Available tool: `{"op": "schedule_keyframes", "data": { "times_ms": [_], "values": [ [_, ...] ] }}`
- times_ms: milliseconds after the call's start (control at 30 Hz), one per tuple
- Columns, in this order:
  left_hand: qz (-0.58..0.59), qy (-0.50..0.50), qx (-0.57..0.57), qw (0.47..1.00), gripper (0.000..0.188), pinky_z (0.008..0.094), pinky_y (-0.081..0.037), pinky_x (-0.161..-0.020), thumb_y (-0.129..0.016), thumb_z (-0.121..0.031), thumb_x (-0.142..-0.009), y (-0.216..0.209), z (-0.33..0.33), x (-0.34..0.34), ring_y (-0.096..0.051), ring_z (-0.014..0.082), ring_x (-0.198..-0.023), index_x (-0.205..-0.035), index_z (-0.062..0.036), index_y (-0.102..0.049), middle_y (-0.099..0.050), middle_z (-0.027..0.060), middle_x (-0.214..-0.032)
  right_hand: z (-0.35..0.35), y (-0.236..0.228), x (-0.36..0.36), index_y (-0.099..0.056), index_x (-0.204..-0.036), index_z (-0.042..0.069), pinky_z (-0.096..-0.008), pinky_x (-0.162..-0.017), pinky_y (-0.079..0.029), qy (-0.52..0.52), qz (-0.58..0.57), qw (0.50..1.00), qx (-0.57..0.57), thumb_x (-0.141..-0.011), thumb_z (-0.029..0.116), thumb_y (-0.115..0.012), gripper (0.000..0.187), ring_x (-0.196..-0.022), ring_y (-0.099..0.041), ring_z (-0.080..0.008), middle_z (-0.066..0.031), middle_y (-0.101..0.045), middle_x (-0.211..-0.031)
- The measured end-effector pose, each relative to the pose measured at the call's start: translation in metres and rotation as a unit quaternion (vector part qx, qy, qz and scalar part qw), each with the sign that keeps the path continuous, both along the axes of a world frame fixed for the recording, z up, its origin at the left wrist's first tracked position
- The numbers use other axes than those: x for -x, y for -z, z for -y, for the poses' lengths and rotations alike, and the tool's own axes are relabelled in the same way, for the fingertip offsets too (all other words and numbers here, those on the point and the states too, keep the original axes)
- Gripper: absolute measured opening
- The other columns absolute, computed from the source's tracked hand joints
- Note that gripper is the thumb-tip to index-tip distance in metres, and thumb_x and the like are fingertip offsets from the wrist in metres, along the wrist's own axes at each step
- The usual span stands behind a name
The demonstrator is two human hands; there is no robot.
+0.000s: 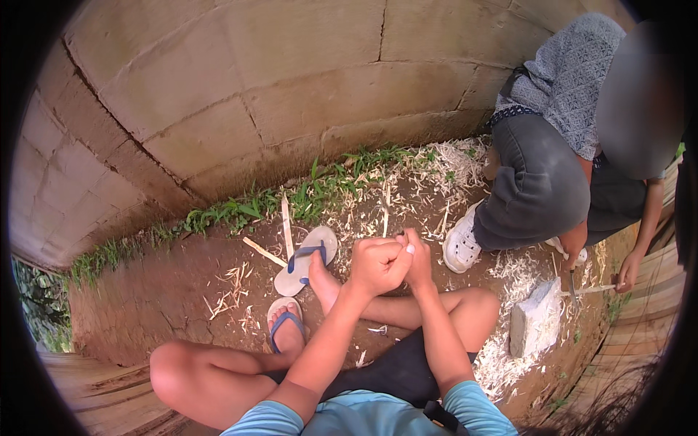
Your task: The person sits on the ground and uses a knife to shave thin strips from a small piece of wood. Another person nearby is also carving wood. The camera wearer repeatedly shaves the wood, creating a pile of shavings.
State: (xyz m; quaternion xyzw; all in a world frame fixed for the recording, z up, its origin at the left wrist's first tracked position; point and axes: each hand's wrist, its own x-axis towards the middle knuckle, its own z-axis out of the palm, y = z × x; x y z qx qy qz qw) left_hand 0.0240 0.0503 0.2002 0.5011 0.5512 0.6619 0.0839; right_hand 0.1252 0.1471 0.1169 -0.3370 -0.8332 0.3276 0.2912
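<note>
My left hand (378,266) is closed in a fist, thumb on top, in front of my crossed legs. Against it presses my right hand (417,257), its fingers also curled in. Whatever they may hold is hidden inside the fingers. Just beyond the fists a thin pale wood strip (385,207) points away from me; I cannot tell whether it touches them. Two more wood strips, one upright in view (286,225) and one slanting (264,251), lie near a grey flip-flop with blue straps (326,243). My other foot wears the matching flip-flop (275,340).
At right a co-worker (542,174) crouches, holding a knife (573,285) against a thin stick (596,289) beside a pale stone block (534,320). Wood shavings (502,378) cover the soil. A block wall (305,87) with grass (251,207) along its foot stands ahead.
</note>
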Motion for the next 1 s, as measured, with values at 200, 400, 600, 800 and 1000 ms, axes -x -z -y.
{"op": "schedule_keyframes", "data": {
  "times_ms": [200, 400, 600, 800, 1000],
  "values": [
    [-0.024, 0.003, -0.019, 1.0, 0.032, 0.033, -0.03, -0.039, -0.062, -0.004, -0.08, -0.003, 0.0, -0.006, -0.04, 0.0193, -0.037, -0.05, -0.0014, -0.048, -0.042, 0.0075, -0.044, 0.0, -0.009, -0.001, -0.057, -0.101, 0.005, -0.0471, -0.06, -0.045, 0.017, -0.013, 0.999, 0.031, -0.097, 0.036, -0.051, 0.032, -0.072, -0.061, -0.0434, -0.0214, -0.062, -0.074],
    [-0.041, 0.011, -0.018, 0.999, 0.032, 0.0331, -0.03, -0.039, -0.062, -0.005, -0.079, -0.004, 0.001, -0.006, -0.04, 0.0197, -0.037, -0.05, -0.002, -0.048, -0.041, 0.0074, -0.044, 0.0, -0.013, -0.003, -0.056, -0.093, 0.004, -0.0472, -0.059, -0.044, 0.031, -0.044, 0.998, 0.017, -0.095, 0.034, -0.052, 0.031, -0.068, -0.06, -0.0431, -0.0203, -0.06, -0.069],
    [-0.042, 0.01, -0.028, 0.999, 0.031, 0.0335, -0.03, -0.039, -0.061, -0.005, -0.078, -0.002, 0.0, -0.006, -0.039, 0.0211, -0.037, -0.05, -0.0026, -0.047, -0.041, 0.0071, -0.045, -0.005, -0.012, -0.001, -0.056, -0.094, 0.004, -0.0462, -0.058, -0.044, 0.077, -0.011, 0.995, 0.056, -0.094, 0.032, -0.054, 0.027, -0.066, -0.059, -0.0413, -0.019, -0.059, -0.068],
    [-0.059, 0.012, -0.042, 0.997, 0.03, 0.0338, -0.032, -0.04, -0.061, -0.005, -0.077, 0.0, 0.001, -0.005, -0.041, 0.022, -0.038, -0.05, -0.0027, -0.048, -0.042, 0.0077, -0.045, 0.012, -0.015, 0.002, -0.056, -0.094, 0.004, -0.0443, -0.054, -0.045, 0.033, -0.06, 0.998, 0.007, -0.094, 0.033, -0.056, 0.029, -0.062, -0.059, -0.0399, -0.0178, -0.058, -0.066],
    [0.015, 0.001, -0.047, 0.999, 0.032, 0.0332, -0.03, -0.04, -0.06, -0.005, -0.079, 0.0, 0.007, -0.002, -0.039, 0.0194, -0.038, -0.051, -0.0006, -0.046, -0.042, 0.0075, -0.046, 0.024, -0.025, -0.005, -0.055, -0.094, 0.003, -0.0454, -0.054, -0.045, -0.028, -0.095, 0.993, -0.056, -0.094, 0.03, -0.055, 0.027, -0.064, -0.06, -0.0406, -0.0191, -0.058, -0.066]
  ]
}}
